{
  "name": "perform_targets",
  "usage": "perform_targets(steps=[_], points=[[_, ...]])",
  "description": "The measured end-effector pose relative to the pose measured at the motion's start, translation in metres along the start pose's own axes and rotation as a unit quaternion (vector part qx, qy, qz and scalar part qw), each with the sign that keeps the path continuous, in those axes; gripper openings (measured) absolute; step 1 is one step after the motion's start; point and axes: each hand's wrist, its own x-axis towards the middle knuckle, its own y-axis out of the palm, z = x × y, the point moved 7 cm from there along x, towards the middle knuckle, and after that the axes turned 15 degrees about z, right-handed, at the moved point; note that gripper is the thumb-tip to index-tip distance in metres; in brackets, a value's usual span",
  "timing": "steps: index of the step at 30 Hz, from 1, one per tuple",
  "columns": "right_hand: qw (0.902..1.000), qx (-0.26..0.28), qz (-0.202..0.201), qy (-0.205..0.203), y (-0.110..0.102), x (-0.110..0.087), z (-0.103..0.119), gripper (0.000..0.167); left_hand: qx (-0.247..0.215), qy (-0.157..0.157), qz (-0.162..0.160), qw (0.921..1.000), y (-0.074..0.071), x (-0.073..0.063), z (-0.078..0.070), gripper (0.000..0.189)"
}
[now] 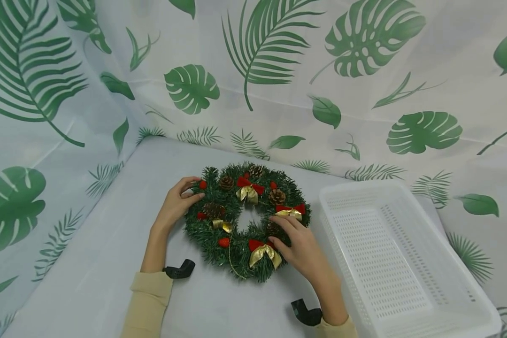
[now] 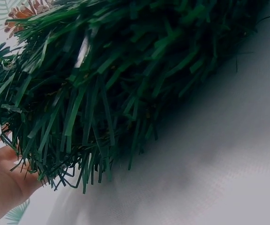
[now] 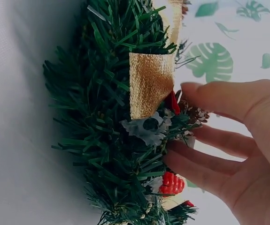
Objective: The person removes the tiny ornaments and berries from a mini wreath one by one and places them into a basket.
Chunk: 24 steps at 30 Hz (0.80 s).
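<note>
A green tinsel wreath [image 1: 211,244] lies on the white-covered table, trimmed with pine cones, red berries and red-and-gold bows. My left hand [image 1: 174,204] holds its left edge, thumb and fingers spread around the tinsel near a red berry [image 1: 203,184]. In the left wrist view only part of that hand [image 2: 5,183] shows beside the green strands. On the right side of the ring, my right hand [image 1: 300,244] has thumb and fingers around a pine cone [image 3: 193,113], between two bows. A gold bead string [image 1: 231,263] trails over the wreath's front.
To the right stands a white perforated plastic basket [image 1: 405,185], close beside my right forearm. A leaf-printed cloth [image 1: 279,122] rises behind the table and at the left. Black wrist mounts [image 1: 180,269] sit on both forearms.
</note>
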Motion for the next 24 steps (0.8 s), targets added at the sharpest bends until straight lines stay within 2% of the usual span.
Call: perform_targets(steps=[7,24], points=[[0.9998,-0.003,-0.008,-0.018,-0.0019,0.0018,0.0029,0.049,-0.001,-0.010,-0.004,0.9999,-0.0009,-0.0010,0.0002,0.058],[0.9970,-0.006,-0.052,-0.056,-0.0066,-0.0001,0.0061,0.046,0.003,-0.008,-0.005,1.0000,0.0005,0.0004,0.0002,0.057]])
